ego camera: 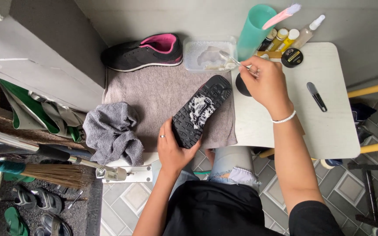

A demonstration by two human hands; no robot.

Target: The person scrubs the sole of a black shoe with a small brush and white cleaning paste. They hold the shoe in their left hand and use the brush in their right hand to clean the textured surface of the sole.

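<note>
The right hand (265,81) grips a brush (230,58) dipped into the clear tub (192,46) of foamy water. The left hand (173,148) clasps the upturned black shoe (201,109) over the towel's (154,94) near edge; bare tabletop (333,131) lies right.

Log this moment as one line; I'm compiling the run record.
left hand: holds shoe sole-up on towel | right hand: dips brush in tub | sole: foamy

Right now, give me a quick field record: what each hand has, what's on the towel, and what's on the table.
left hand: grips the heel end of the black shoe, sole up, foam on the tread
right hand: holds a small brush over the clear tub of soapy water
brown towel: second black shoe with pink lining, crumpled grey cloth
white table: teal cup, bottles, round tin
</note>
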